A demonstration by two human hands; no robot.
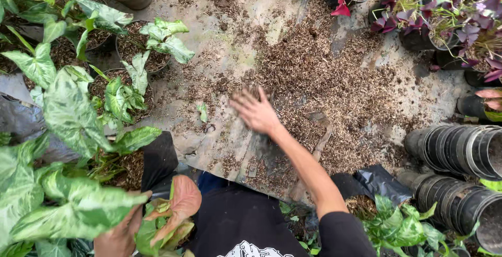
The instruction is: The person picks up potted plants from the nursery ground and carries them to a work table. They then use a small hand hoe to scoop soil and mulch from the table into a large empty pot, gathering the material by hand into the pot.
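Two bare hands are at work over a dirty ground sheet point(235, 42). Right hand point(255, 111), fingers spread wide and holding nothing, lies palm down on a heap of brown potting mix point(324, 79) near the sheet's middle. Left hand point(119, 236), at the sheet's near left edge, grasps a young plant point(172, 212) with pinkish leaves. Green-and-white leafy potted plants point(68, 105) crowd the left edge; stacked black pots point(460, 152) lie along the right edge.
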